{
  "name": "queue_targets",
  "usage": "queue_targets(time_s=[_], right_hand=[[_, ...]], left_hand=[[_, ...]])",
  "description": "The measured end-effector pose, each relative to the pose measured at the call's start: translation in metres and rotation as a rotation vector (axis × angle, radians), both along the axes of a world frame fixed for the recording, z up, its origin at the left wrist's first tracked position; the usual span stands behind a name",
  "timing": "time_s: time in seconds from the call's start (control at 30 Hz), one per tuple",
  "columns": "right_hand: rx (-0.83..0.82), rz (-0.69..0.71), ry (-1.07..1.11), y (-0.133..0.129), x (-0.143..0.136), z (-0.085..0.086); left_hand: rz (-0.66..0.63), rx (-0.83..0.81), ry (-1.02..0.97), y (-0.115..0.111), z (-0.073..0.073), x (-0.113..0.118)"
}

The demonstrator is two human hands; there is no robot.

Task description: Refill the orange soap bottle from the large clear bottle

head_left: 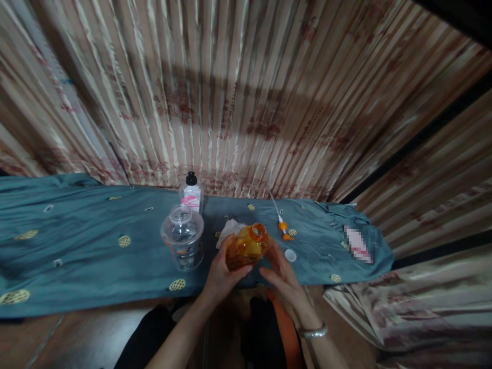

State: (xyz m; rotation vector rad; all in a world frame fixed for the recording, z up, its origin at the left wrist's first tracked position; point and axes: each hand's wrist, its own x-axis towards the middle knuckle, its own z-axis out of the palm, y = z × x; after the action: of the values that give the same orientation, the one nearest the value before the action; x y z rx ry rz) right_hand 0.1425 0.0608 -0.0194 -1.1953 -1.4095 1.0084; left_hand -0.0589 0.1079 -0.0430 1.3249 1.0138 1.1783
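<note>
An amber see-through bottle [246,248] with an uncapped round neck is tilted to the right above the table's front part. My left hand [223,271] is closed around its left side and underside. On the other side, my right hand [282,271] has its fingers stretched against or just beside the bottle, with the thumb apart; whether they touch is hard to tell. Behind the bottle lies a crumpled white tissue [229,231]. An orange and white pump head [283,228] with a long tube rests to the right, near a small white disc [290,255].
Left of my hands stands a clear plastic container [182,246], with a white bottle [191,197] with a black cap behind it. A blurred-out pink and white item [358,244] lies at right on the green tablecloth [92,246]. A pleated curtain [230,102] hangs behind.
</note>
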Motion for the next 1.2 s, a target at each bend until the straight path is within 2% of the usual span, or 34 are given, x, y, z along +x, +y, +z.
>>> queue_targets(time_s=[0.1, 0.17, 0.33, 0.43, 0.67, 0.97, 1.1, 1.2], right_hand=[[-0.071, 0.027, 0.076, 0.005, -0.019, -0.002], [-0.082, -0.002, 0.077, 0.011, -0.027, -0.005], [-0.127, -0.067, 0.080, 0.020, -0.035, -0.014], [-0.144, -0.108, 0.077, 0.019, -0.038, -0.019], [-0.214, -0.097, 0.119, 0.016, -0.044, -0.026], [-0.169, -0.155, 0.052, 0.020, -0.043, -0.040], [-0.154, -0.167, -0.041, 0.018, -0.041, -0.040], [-0.176, -0.164, -0.064, 0.017, -0.040, -0.040]], left_hand=[[-0.041, -0.035, -0.014, 0.001, -0.002, -0.002], [-0.060, -0.043, -0.018, 0.001, -0.003, -0.004], [-0.073, -0.011, 0.012, -0.001, -0.009, -0.006], [-0.044, 0.013, 0.055, -0.005, -0.018, -0.008], [0.112, 0.045, 0.154, -0.025, -0.043, -0.033], [0.259, -0.045, 0.208, -0.064, -0.041, -0.095], [0.421, -0.080, 0.153, -0.058, -0.042, -0.123], [0.561, -0.052, 0.136, -0.041, -0.043, -0.129]])
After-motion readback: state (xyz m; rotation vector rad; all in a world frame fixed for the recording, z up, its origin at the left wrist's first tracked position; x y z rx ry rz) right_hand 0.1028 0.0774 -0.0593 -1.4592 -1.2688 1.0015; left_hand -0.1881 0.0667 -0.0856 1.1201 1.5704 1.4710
